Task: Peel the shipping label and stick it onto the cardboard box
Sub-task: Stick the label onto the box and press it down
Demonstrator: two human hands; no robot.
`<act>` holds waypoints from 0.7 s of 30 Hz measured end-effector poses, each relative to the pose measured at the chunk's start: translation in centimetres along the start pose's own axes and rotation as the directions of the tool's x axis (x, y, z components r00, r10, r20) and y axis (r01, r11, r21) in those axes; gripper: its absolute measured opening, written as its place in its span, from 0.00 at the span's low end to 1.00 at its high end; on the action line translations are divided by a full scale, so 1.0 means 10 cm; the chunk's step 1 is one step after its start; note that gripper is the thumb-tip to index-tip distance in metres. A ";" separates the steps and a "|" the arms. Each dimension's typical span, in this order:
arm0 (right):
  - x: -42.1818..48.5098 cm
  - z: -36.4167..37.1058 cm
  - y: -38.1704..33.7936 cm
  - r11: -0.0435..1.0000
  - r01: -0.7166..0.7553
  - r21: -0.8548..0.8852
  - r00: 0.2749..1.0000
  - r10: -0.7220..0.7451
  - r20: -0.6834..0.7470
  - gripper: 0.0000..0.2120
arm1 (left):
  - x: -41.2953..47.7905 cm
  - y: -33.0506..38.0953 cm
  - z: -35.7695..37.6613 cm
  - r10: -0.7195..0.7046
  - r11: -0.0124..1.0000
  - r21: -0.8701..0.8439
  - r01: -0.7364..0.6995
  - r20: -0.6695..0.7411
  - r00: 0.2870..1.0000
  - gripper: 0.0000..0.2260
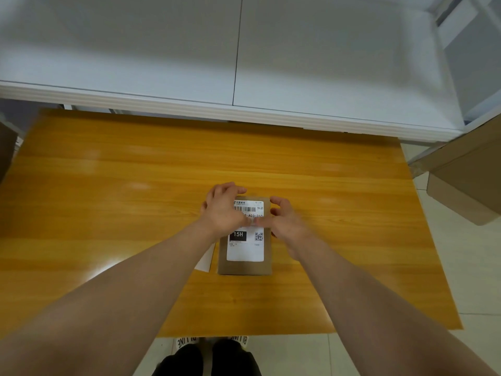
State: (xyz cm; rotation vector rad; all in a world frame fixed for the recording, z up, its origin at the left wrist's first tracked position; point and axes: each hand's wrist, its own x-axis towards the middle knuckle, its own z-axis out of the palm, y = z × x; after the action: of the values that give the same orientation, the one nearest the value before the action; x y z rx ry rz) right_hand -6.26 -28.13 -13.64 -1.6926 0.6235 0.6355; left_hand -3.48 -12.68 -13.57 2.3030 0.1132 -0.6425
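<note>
A flat brown cardboard box (244, 267) lies in the middle of the wooden table (108, 199). The white shipping label (245, 252), with a barcode, a QR code and a black "15H" block, lies flat on the box's top face. My left hand (222, 210) rests on the box's upper left part, fingers curled over the far edge and thumb pressing the label's middle. My right hand (284, 223) is at the box's right edge, its thumb on the label beside the left thumb. A white backing sheet (205, 260) lies on the table left of the box, partly under my left forearm.
A white shelf unit (244, 77) runs along the table's far edge. Larger cardboard boxes (466, 185) stand off the table's right side. A dark object (6, 147) sits at the left edge. My shoes (211, 346) show on the tiled floor below.
</note>
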 end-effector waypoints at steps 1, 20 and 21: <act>-0.02 0.01 0.03 1.000 0.001 -0.023 0.999 0.000 0.033 0.49 | 0.00 0.02 -0.01 0.016 0.999 0.033 -0.017 0.010 1.000 0.36; -0.09 0.34 0.32 0.942 0.073 0.327 0.991 -0.031 -0.131 0.25 | 0.07 0.15 0.17 -0.015 0.999 -0.034 0.012 -0.090 0.996 0.19; -0.07 0.35 0.32 0.947 0.080 0.311 0.988 -0.034 -0.150 0.23 | 0.08 0.16 0.19 -0.029 0.999 -0.041 0.025 -0.102 0.994 0.18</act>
State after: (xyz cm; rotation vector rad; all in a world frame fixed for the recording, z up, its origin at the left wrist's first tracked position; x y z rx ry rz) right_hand -9.35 -25.30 -16.00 -1.4556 0.7339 0.3521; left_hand -3.13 -15.19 -14.12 2.2999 0.2038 -0.5310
